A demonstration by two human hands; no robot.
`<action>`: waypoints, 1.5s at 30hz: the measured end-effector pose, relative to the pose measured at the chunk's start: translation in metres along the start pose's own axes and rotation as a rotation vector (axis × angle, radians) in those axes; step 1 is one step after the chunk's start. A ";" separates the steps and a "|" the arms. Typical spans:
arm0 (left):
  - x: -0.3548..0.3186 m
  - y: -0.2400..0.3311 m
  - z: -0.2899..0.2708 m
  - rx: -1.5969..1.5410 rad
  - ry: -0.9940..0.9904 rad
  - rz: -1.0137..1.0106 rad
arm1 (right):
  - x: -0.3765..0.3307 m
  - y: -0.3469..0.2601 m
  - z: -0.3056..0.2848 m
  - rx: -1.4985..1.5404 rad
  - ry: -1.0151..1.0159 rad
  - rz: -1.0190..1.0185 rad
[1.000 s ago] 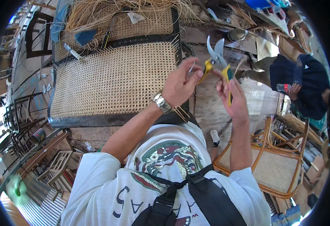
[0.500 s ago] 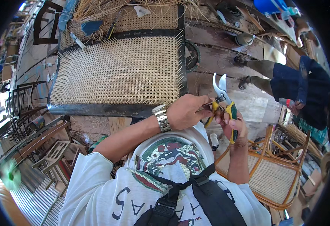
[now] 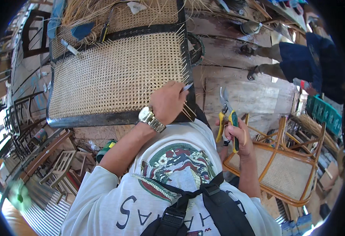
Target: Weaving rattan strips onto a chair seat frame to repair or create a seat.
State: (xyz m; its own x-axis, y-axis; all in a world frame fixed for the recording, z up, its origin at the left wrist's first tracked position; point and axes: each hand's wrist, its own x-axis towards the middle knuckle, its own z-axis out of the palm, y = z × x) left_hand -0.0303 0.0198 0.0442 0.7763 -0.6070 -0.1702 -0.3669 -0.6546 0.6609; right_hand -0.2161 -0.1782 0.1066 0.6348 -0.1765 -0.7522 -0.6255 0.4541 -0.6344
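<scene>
Wooden floorboards lie under a woven cane panel (image 3: 117, 76). Left hand (image 3: 167, 103) pinches a strand end (image 3: 187, 87) at its frame; right hand (image 3: 235, 131) grips yellow-handled pruners (image 3: 227, 118), blades parted. Pulling hard might snap the strand.

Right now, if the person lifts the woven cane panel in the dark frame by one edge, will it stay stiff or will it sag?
Probably stiff: the woven cane panel is stretched inside a dark frame that looks rigid. It is likely light for its size, since the weave is open mesh. The loose strand ends by the left hand look floppy and might snag.
</scene>
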 end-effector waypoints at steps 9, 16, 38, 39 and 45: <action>0.000 -0.016 0.022 -0.014 -0.019 0.036 | 0.008 -0.006 0.031 -0.069 -0.014 0.140; 0.006 -0.019 0.025 -0.105 0.018 -0.039 | 0.031 -0.026 0.046 -0.076 -0.201 0.202; 0.024 -0.028 0.017 -0.271 -0.204 -0.095 | 0.046 0.009 0.072 -0.294 -0.083 0.073; 0.025 -0.029 0.017 -0.276 -0.224 -0.109 | 0.046 0.012 0.073 -0.356 -0.066 0.018; 0.030 -0.031 0.014 -0.314 -0.328 -0.168 | 0.039 0.012 0.084 -0.550 -0.027 -0.118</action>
State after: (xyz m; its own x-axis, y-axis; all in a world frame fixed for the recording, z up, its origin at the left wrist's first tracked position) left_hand -0.0026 0.0158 0.0086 0.5906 -0.6474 -0.4817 -0.0385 -0.6189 0.7846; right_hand -0.1607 -0.1062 0.0848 0.7219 -0.1729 -0.6700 -0.6891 -0.0912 -0.7189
